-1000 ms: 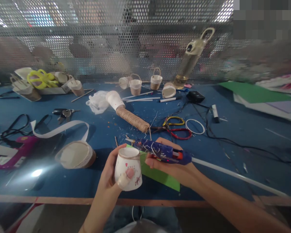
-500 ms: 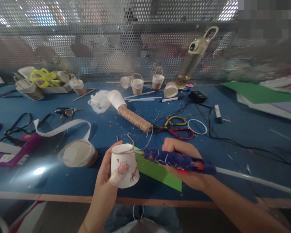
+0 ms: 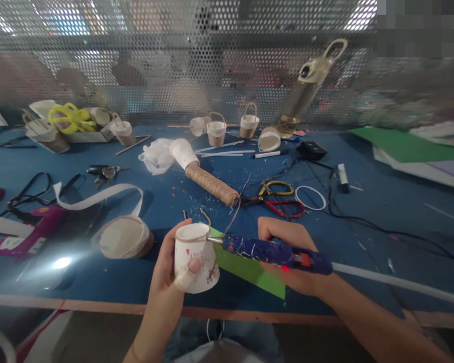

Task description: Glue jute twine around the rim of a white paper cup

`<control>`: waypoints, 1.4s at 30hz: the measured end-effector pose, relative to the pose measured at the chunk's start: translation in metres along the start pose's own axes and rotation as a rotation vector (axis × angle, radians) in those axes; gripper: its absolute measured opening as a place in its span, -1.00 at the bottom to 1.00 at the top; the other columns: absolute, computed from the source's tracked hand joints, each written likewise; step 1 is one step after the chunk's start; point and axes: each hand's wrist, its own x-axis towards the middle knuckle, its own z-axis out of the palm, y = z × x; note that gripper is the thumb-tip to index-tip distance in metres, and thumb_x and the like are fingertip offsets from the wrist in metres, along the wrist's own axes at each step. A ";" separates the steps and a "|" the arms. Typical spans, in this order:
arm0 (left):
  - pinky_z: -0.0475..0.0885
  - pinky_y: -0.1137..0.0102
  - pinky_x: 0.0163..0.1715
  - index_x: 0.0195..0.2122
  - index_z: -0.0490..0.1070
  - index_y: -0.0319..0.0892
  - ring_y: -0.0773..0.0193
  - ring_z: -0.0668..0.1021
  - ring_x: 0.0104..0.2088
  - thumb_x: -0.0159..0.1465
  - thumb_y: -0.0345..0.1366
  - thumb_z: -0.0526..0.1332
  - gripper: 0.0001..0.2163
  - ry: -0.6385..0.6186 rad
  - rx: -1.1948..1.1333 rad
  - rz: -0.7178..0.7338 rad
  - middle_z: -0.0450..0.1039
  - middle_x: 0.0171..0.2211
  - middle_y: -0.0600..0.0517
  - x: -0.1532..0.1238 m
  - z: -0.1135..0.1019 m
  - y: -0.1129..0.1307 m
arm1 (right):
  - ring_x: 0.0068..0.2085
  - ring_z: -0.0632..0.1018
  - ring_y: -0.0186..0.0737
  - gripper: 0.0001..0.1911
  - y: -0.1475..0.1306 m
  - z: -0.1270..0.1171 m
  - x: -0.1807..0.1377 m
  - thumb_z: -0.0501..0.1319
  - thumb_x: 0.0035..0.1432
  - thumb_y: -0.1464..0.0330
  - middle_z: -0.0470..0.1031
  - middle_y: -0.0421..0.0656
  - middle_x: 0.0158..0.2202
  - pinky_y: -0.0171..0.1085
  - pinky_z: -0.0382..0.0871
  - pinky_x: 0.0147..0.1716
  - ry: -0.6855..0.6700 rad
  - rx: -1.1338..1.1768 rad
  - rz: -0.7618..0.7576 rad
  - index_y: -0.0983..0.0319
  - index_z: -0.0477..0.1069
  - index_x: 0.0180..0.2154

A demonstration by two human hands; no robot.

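Note:
My left hand [image 3: 170, 272] is wrapped round a white paper cup [image 3: 196, 259] with small printed marks, its twine-edged rim facing up. My thumb lies across the cup's front. In my right hand [image 3: 293, 237] is a blue hot glue gun [image 3: 265, 252] with a long white glue stick out of its back and a red light glowing underneath. The metal nozzle points left and meets the cup just below the rim, at its right side. Beneath both lies a green paper sheet [image 3: 245, 267]. A roll of brown twine [image 3: 214, 185] lies beyond, a strand trailing toward the cup.
Scissors [image 3: 283, 201] and a white ring [image 3: 310, 198] lie past my right hand. Left stand a larger cup [image 3: 123, 237] and a white ribbon [image 3: 98, 199]. Small handled cups [image 3: 216, 133] and a tilted bottle [image 3: 304, 96] line the mesh panel. A black cable [image 3: 382, 219] crosses the right side.
The view has shifted slightly. The glue gun has moved a little left against the cup, its nozzle showing more clearly just under the rim. Both grips stay the same.

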 end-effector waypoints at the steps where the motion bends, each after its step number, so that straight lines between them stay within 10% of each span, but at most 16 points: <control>1: 0.59 0.35 -0.17 0.13 0.56 0.03 0.15 0.63 -0.14 0.09 -0.05 0.59 -0.43 -0.002 0.019 0.011 0.64 -0.02 0.00 0.000 0.000 -0.001 | -0.53 0.25 -0.42 -0.69 0.000 0.000 0.000 0.24 0.05 0.55 0.21 -0.37 -0.52 -0.33 0.04 -0.54 0.000 -0.006 -0.003 0.16 0.11 -0.47; 30: 0.56 0.32 -0.11 0.20 0.46 0.03 0.06 0.59 0.00 0.15 -0.07 0.55 -0.40 0.001 0.093 0.029 0.57 0.07 -0.03 0.001 -0.003 -0.005 | -0.55 0.22 -0.37 -0.66 -0.001 -0.003 -0.001 0.27 0.02 0.50 0.19 -0.34 -0.54 -0.27 0.02 -0.56 0.000 -0.039 0.037 0.13 0.08 -0.48; 42: 0.49 0.27 0.04 0.20 0.46 0.07 0.03 0.57 0.08 0.17 -0.10 0.55 -0.42 -0.082 0.264 0.137 0.53 0.14 -0.02 -0.007 -0.001 -0.007 | -0.25 0.61 -0.18 -0.81 -0.004 0.008 0.008 0.34 0.23 0.43 0.60 -0.18 -0.23 -0.20 0.49 -0.25 0.240 0.113 -0.001 0.12 0.37 -0.38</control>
